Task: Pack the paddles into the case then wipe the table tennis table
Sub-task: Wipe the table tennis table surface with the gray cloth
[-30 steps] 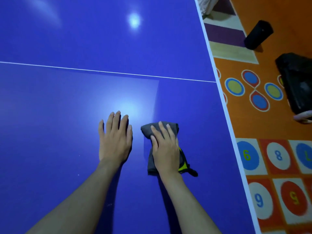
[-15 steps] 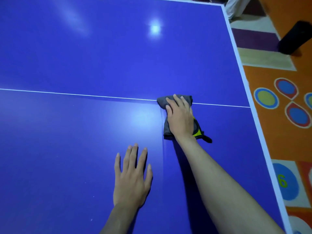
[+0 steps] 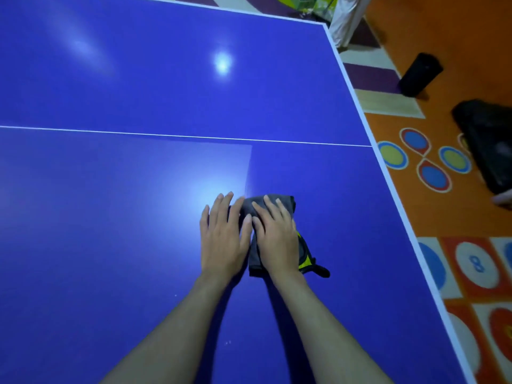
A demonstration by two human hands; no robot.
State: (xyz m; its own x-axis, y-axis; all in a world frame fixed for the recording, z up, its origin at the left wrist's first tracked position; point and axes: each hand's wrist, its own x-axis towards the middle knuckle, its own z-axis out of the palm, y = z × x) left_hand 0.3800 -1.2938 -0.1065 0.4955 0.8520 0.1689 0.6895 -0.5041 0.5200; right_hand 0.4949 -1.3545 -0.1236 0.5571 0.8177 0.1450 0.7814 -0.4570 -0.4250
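The blue table tennis table [image 3: 110, 217] fills the left and centre, a white line crossing it. The left hand [image 3: 223, 239] lies flat on the surface, fingers straight, its index finger touching the grey cloth [image 3: 282, 203]. Just right, the right hand [image 3: 277, 239] presses flat on that cloth, fingers extended. On the orange floor far right lies a black case [image 3: 490, 142].

Orange play mat [image 3: 454, 212] with numbered circles, a black cylinder [image 3: 419, 74] lying on it
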